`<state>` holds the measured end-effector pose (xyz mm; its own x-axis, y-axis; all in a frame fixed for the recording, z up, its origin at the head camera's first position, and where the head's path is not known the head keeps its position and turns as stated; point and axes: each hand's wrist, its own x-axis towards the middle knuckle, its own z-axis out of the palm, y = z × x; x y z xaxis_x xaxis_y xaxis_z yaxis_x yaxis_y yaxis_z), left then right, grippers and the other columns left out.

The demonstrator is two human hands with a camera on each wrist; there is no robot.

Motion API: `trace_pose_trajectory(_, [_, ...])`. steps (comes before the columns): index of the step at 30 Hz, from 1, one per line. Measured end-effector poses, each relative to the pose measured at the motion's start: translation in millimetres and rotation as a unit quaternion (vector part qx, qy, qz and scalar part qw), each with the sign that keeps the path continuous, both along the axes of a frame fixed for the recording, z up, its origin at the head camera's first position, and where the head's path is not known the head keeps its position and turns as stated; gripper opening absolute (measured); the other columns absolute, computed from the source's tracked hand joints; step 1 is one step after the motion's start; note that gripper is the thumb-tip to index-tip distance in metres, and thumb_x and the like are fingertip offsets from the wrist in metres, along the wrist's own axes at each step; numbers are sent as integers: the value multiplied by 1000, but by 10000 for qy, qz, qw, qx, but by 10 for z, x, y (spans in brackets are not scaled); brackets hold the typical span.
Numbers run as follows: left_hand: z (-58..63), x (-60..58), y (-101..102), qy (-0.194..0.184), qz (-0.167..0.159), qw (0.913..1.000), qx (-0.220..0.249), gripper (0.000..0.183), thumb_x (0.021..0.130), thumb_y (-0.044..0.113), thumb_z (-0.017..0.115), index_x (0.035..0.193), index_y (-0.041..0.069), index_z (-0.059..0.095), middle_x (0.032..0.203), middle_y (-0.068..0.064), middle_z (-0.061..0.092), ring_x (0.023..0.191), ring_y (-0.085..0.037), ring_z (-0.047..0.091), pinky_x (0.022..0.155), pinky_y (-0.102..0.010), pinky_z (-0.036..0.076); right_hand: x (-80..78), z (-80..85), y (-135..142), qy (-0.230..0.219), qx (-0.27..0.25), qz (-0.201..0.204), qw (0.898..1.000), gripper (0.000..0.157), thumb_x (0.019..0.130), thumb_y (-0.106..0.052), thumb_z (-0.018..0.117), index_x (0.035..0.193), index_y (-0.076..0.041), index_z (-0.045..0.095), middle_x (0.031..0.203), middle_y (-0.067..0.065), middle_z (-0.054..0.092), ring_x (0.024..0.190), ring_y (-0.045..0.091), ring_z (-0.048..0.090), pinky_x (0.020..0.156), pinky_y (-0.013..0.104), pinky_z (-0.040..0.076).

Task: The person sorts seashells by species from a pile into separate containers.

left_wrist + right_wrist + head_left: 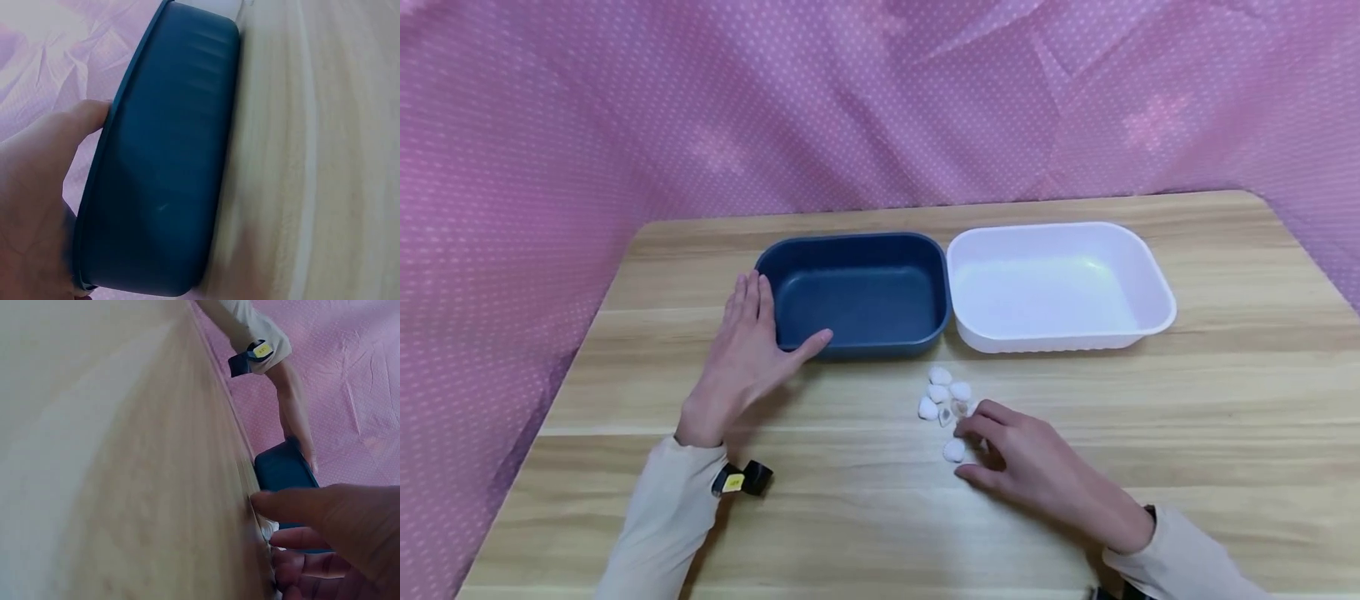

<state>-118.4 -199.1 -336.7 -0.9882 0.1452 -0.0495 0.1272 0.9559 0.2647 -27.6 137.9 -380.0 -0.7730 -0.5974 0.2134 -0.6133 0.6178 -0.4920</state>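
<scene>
My left hand [741, 358] rests against the left end of a dark blue rectangular bin [853, 343]. Its fingers are extended along the side, and the thumb touches the front rim, as the left wrist view also shows. Close over the wood sits my right hand [1037, 467], thumb and fingers parted and loosely bent beside a small pile of white seashells [938, 393]. One white seashell [954, 451] lies right by the gap between its thumb and index fingertip. A couple of shells in the pile show brownish hollows. Part of the pile is hidden under the right fingers.
A white rectangular bin [1063, 340] stands against the blue bin's right side. Both rest toward the back of a light wooden table [850, 517]. Pink dotted cloth [850, 108] hangs behind the table and at its sides.
</scene>
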Motion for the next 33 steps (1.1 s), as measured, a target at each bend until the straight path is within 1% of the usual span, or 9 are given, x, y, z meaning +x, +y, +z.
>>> trace_pose_trajectory(5, [-8,4,2,-88,31,9999,47,118,81,82,36,151,-3,-5,159,-19,-12,145,-27,-18,118,-47,-2,12,-1,-6,-76,24,-75,9999,25,79,-26,79,98,-13,68,84,-9,51,64,1,46,57,16,41])
trace_pose_trajectory(12, [-19,5,0,-26,45,10000,41,118,81,83,35,151,-4,-2,159,-18,-11,145,-27,-18,118,-48,-2,3,-11,-22,-202,-23,-46,9998,21,81,-20,78,97,-14,67,85,-9,53,67,1,47,59,18,42])
trace_pose_trajectory(19, [-21,5,13,-48,21,10000,-24,118,81,83,34,151,-4,-2,159,-19,-12,145,-27,-19,118,-47,-3,9,-21,-18,-324,-94,-93,9994,19,81,-21,78,94,-15,66,80,-12,49,66,0,44,58,18,41])
trace_pose_trajectory(25, [-17,2,8,-65,20,10000,-19,118,81,83,33,151,-4,-3,159,-19,-13,145,-27,-20,118,-47,-3,10,-15,-27,-530,-183,-171,9983,19,81,-21,78,94,-15,66,79,-12,48,65,0,44,57,18,40])
trace_pose_trajectory(29, [-13,-4,4,-60,-9,10000,-13,118,81,83,33,151,-4,-2,159,-19,-13,145,-27,-19,118,-46,-3,-8,30,-61,-563,-263,-264,9977,18,82,-23,78,94,-17,66,78,-12,48,66,1,45,58,18,40])
trace_pose_trajectory(33, [-10,-5,-5,-60,-16,10000,8,117,82,83,34,151,-5,-2,159,-19,-13,145,-27,-18,118,-46,-3,-72,120,-128,-561,-378,-341,9971,19,82,-22,77,97,-17,67,78,-10,49,67,4,46,58,19,41])
